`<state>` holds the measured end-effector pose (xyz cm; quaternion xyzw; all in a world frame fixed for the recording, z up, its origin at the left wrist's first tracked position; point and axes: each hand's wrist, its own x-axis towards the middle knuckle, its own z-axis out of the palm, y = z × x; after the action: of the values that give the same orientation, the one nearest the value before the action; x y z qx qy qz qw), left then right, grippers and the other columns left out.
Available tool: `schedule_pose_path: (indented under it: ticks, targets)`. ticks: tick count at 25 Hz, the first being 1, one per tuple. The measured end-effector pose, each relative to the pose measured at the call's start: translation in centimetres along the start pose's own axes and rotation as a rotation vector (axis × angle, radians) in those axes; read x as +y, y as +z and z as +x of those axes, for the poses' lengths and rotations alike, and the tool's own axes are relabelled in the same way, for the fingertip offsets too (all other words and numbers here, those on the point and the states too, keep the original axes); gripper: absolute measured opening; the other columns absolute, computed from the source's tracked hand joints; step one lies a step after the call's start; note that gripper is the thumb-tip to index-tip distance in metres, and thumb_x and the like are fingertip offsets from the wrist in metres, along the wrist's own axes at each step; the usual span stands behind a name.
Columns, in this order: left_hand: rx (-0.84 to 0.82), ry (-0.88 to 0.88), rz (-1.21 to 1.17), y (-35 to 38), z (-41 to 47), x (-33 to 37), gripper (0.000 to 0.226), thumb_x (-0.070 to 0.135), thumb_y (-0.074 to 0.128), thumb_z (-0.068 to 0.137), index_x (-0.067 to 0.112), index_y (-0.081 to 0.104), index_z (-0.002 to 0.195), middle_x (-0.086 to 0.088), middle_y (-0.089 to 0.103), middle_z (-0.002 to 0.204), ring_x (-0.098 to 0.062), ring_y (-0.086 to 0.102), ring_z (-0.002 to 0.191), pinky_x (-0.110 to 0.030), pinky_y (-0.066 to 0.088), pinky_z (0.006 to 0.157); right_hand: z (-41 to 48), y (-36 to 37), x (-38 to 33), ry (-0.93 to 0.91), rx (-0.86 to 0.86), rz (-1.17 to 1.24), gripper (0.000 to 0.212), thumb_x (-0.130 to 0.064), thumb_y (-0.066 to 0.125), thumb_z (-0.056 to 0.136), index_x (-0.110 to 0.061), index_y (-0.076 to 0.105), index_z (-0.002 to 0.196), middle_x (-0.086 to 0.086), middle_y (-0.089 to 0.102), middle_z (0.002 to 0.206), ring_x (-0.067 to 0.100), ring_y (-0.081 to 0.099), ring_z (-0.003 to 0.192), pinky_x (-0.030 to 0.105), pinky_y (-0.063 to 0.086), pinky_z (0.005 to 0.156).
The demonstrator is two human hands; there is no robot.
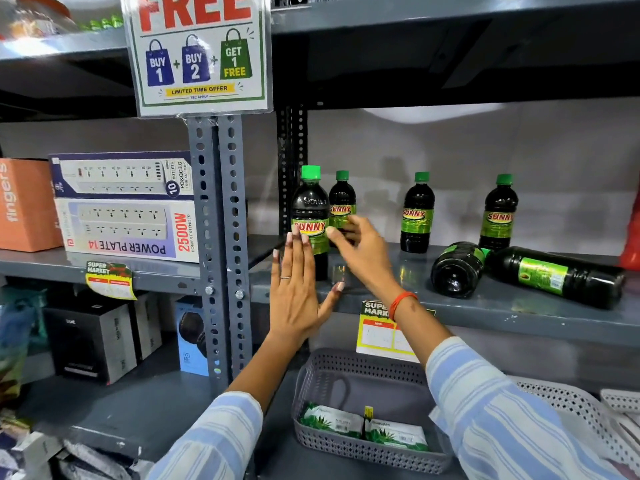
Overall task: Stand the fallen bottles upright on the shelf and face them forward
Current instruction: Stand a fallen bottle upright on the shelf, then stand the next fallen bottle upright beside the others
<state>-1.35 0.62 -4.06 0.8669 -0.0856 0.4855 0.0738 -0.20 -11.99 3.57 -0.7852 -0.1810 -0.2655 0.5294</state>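
Dark bottles with green caps and green "SUNNY" labels are on the grey shelf [381, 271]. The front left bottle [309, 209] stands upright with its label forward. My left hand [294, 292] is flat and open in front of its lower part, fingertips touching it. My right hand [360, 251] is open beside it, fingertips at its label. Behind it stands a second bottle [341, 199]. Two more stand further right, one at the middle [417, 213] and one at the right [498, 213]. Two bottles lie on their sides: one with its base toward me [455, 270], one lengthwise [557, 277].
A perforated steel post [218, 237] stands just left of the bottles. Power strip boxes [128, 206] fill the left shelf. A grey basket [367, 410] with packets sits below. A promo sign [197, 53] hangs above. A red object [632, 237] is at the far right.
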Motion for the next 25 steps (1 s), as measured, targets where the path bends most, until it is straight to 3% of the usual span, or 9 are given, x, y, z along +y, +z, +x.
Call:
schedule_pose_path:
  ticks: [3, 7, 10, 12, 14, 15, 18, 21, 25]
  targets:
    - [-0.038, 0.025, -0.028, 0.1, 0.6, 3.3, 0.084, 0.068, 0.009, 0.088, 0.009, -0.006, 0.147, -0.011, -0.004, 0.156, -0.02, -0.005, 0.145, -0.039, -0.004, 0.118, 0.0, -6.0, 0.3, -0.09, 0.257, -0.56, 0.044, -0.036, 0.055, 0.089, -0.005, 0.057, 0.12, 0.017, 0.056, 0.121, 0.034, 0.048, 0.116, 0.041, 0.043, 0.095]
    - [-0.12, 0.098, -0.078, 0.3, 1.6, 5.6, 0.087, 0.071, 0.003, 0.084, 0.011, 0.0, 0.148, -0.006, 0.001, 0.159, -0.016, -0.001, 0.145, -0.036, 0.002, 0.119, 1.0, -12.8, 1.9, 0.249, 0.08, -0.972, 0.045, -0.036, 0.06, 0.083, 0.0, 0.06, 0.11, 0.024, 0.06, 0.119, 0.038, 0.053, 0.114, 0.041, 0.041, 0.094]
    - [-0.202, 0.222, -0.105, 0.5, 2.0, 8.9, 0.087, 0.071, 0.013, 0.084, 0.008, 0.035, 0.14, -0.011, 0.019, 0.156, -0.021, 0.018, 0.143, -0.038, 0.017, 0.117, 2.0, -15.2, 2.5, 0.515, -0.134, -0.854, 0.047, -0.047, 0.064, 0.077, -0.009, 0.058, 0.103, 0.016, 0.062, 0.109, 0.034, 0.059, 0.1, 0.04, 0.047, 0.092]
    - [-0.243, 0.254, -0.082, 0.8, 2.1, 10.8, 0.079, 0.068, 0.023, 0.086, 0.007, 0.052, 0.128, -0.014, 0.037, 0.149, -0.025, 0.034, 0.137, -0.041, 0.034, 0.108, 2.5, -15.4, 2.5, 0.682, -0.205, -0.617, 0.039, -0.043, 0.065, 0.075, -0.006, 0.053, 0.081, 0.011, 0.06, 0.083, 0.03, 0.06, 0.073, 0.038, 0.054, 0.07]
    - [-0.215, 0.216, -0.068, 1.1, 2.1, 11.6, 0.068, 0.066, 0.029, 0.087, 0.009, 0.063, 0.102, -0.014, 0.064, 0.12, -0.029, 0.06, 0.109, -0.036, 0.05, 0.073, 2.7, -15.1, 2.6, 0.75, -0.184, -0.497, 0.031, -0.035, 0.064, 0.074, -0.007, 0.054, 0.082, 0.013, 0.057, 0.07, 0.028, 0.057, 0.059, 0.031, 0.05, 0.05]
    - [-0.177, 0.196, -0.054, 1.1, 2.1, 11.6, 0.063, 0.066, 0.03, 0.086, 0.011, 0.061, 0.084, -0.011, 0.07, 0.097, -0.029, 0.066, 0.087, -0.031, 0.045, 0.056, 2.8, -14.9, 2.7, 0.758, -0.152, -0.456, 0.036, -0.031, 0.064, 0.074, -0.005, 0.055, 0.096, 0.014, 0.057, 0.072, 0.028, 0.057, 0.059, 0.029, 0.049, 0.048]
    - [-0.117, 0.203, -0.047, 0.9, 1.9, 11.6, 0.057, 0.068, 0.029, 0.085, 0.017, 0.044, 0.063, -0.004, 0.063, 0.067, -0.024, 0.06, 0.056, -0.025, 0.028, 0.046, 3.0, -13.9, 4.1, 0.541, -0.015, -0.366, 0.094, -0.032, 0.067, 0.077, -0.006, 0.012, 0.148, 0.021, 0.057, 0.12, 0.038, 0.059, 0.104, 0.041, 0.053, 0.086]
    - [-0.104, 0.207, -0.053, 1.0, 1.6, 11.7, 0.06, 0.068, 0.023, 0.083, 0.016, 0.045, 0.064, -0.003, 0.063, 0.067, -0.023, 0.059, 0.055, -0.025, 0.026, 0.046, 1.3, -12.1, 6.0, 0.098, 0.203, -0.452, 0.102, -0.036, 0.064, 0.084, -0.011, -0.009, 0.15, 0.028, 0.024, 0.149, 0.044, 0.03, 0.133, 0.048, 0.029, 0.11]
    - [-0.072, 0.211, -0.064, 1.4, 1.6, 11.7, 0.064, 0.067, 0.022, 0.085, 0.014, 0.052, 0.067, -0.004, 0.065, 0.067, -0.022, 0.06, 0.055, -0.024, 0.029, 0.046, 1.1, -11.9, 6.9, -0.014, 0.222, -0.238, 0.12, -0.03, 0.078, 0.074, -0.013, -0.014, 0.149, 0.018, 0.01, 0.157, 0.036, 0.015, 0.143, 0.047, 0.018, 0.116]
